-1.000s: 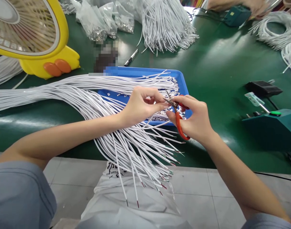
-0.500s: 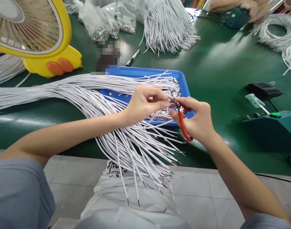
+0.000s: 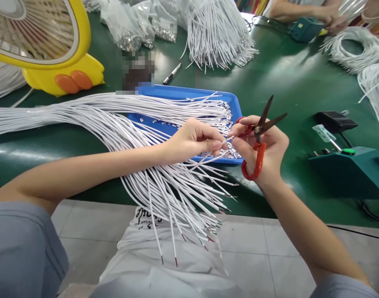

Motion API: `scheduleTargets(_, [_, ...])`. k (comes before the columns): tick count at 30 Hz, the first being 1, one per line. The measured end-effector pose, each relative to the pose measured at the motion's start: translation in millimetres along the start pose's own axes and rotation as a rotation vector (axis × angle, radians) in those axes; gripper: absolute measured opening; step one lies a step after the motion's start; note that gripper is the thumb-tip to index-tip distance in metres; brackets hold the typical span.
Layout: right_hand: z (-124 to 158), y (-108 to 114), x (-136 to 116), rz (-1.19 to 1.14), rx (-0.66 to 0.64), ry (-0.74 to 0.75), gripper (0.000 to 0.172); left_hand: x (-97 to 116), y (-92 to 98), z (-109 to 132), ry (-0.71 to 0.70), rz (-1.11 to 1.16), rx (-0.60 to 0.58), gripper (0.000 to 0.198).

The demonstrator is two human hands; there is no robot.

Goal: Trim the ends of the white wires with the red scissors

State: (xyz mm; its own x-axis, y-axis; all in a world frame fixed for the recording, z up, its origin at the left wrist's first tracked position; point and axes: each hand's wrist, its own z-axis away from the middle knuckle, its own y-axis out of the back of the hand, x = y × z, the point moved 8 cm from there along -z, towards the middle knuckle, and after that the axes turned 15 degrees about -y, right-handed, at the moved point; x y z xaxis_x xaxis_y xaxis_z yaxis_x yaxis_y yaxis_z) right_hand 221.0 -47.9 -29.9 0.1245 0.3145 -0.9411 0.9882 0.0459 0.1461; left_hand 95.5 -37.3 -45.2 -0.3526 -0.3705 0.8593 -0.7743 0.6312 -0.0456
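My left hand (image 3: 197, 138) pinches a white cable (image 3: 226, 140) close to its end, between thumb and index finger. Opposite it, my right hand (image 3: 265, 145) has a pair of red-handled scissors (image 3: 257, 130) hooked on its fingers, the blades parted and pointing up and away from the cable. The right thumb and fingertip come together at the cable's tip; what they touch there is too small to make out. Below both hands lies a blue tray (image 3: 236, 105) holding small metal pieces and cable ends. A loose bundle of white cables (image 3: 171, 182) fans out under my left forearm.
A yellow fan (image 3: 65, 74) stands at the left. Bags of metal parts (image 3: 164, 31), a pen (image 3: 172, 74) and a cable bundle (image 3: 219, 37) lie at the back. Right are a teal machine (image 3: 353, 169) and coiled cables (image 3: 353, 47). Another person's hands (image 3: 329, 18) work at the far right.
The scissors have swung away from the cable end, and their blades now point up and right, spread wider. My right fingertips have come to the cable's tip. The left hand keeps its pinch.
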Motion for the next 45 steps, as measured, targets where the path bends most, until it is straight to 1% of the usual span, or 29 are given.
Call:
scheduleTargets(4, [3, -3, -2, -0.031, -0.05, 0.049, 0.03, 1, -7.3, -1, -0.017, 0.002, -0.082, 0.017])
scheduleTargets(7, [5, -4, -5, -0.033, -0.076, 0.077, 0.034, 4, -10.0, -3, -0.045, -0.005, -0.114, 0.023])
scheduleTargets(10, [6, -4, -7, -0.004, -0.064, 0.062, 0.034, 4, -10.9, -3, -0.028, -0.015, -0.13, 0.024])
scheduleTargets(14, [8, -2, -7, 0.018, -0.014, 0.032, 0.034, -2, -7.6, -1, 0.023, -0.005, -0.083, 0.016])
scheduleTargets(17, [7, -2, -4, 0.029, -0.018, 0.001, 0.033, -5, -5.3, 0, 0.038, 0.028, -0.041, 0.017])
scheduleTargets(20, [7, -2, -2, 0.029, -0.026, -0.023, 0.029, -8, -3.8, 1, 0.065, 0.021, -0.025, 0.02])
scheduleTargets(23, [6, -1, -1, 0.027, -0.037, -0.031, 0.027, -8, -3.4, 2, 0.079, 0.003, -0.023, 0.017])
scheduleTargets(26, [6, -2, -2, 0.021, -0.04, -0.038, 0.027, -7, -1.7, 2, 0.069, -0.02, 0.01, 0.014])
scheduleTargets(30, [7, -2, -5, 0.011, -0.04, -0.022, 0.027, -5, 1.0, 3, 0.032, -0.05, 0.062, 0.013])
scheduleTargets(33, [7, -4, -7, 0.003, -0.058, 0.017, 0.028, -5, 2.2, 3, 0.035, -0.053, 0.076, 0.015])
scheduleTargets(35, [8, -3, -8, -0.011, -0.043, 0.053, 0.028, -5, 3.5, 3, 0.038, -0.052, 0.082, 0.015])
scheduleTargets(37, [7, 1, -9, -0.01, 0.016, 0.069, 0.029, -4, 3.2, 2, 0.029, -0.034, 0.068, 0.014])
scheduleTargets(39, [7, 4, -7, 0.013, 0.072, 0.049, 0.028, -4, -0.3, 1, 0.034, -0.008, 0.016, 0.014])
scheduleTargets(40, [6, 4, -6, 0.026, 0.08, 0.032, 0.028, -4, -2.7, 0, 0.041, 0.004, -0.015, 0.015])
scheduleTargets(42, [6, 2, -4, 0.039, 0.053, 0.012, 0.028, -4, -6.8, -1, 0.056, 0.022, -0.063, 0.02])
scheduleTargets(45, [7, -3, -7, 0.038, -0.002, 0.038, 0.027, -2, -10.4, -2, 0.06, 0.058, -0.087, 0.024])
